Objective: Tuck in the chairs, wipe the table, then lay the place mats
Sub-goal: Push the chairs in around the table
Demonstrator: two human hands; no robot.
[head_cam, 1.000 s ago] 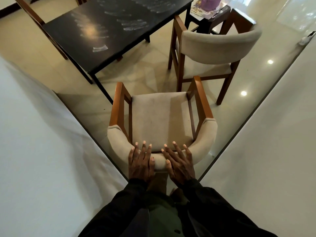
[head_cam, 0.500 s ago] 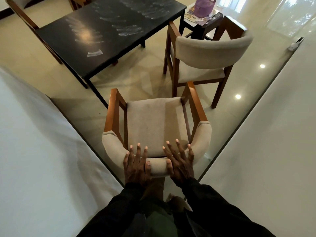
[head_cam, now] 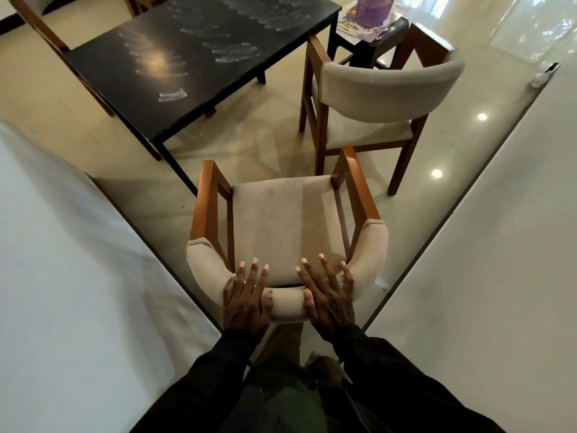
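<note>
1. Left hand (head_cam: 246, 303) and right hand (head_cam: 329, 300) lie flat on the curved padded backrest of the near chair (head_cam: 281, 226). The fingers are straight and spread, reaching over the top edge toward the seat, and the thumbs rest on the pad. The hands are a little apart and neither is curled round anything.
2. Black sleeves (head_cam: 390, 379) run back from both wrists to the bottom edge.
3. The near chair isn't tucked in. Its open front points at the black table (head_cam: 187, 57), with a stretch of glossy floor (head_cam: 259, 142) between them.
4. The second chair (head_cam: 384, 89) stands to the right, near the table's end but clear of it, also pulled out.
5. The tabletop has pale smeary streaks (head_cam: 173, 95) across it.
6. Past the table's far right corner there's a small dark side table (head_cam: 359, 48) holding a purple tub (head_cam: 373, 7) that sits on some papers.
7. The wooden frame of a third chair (head_cam: 37, 29) shows at the table's far left.
</note>
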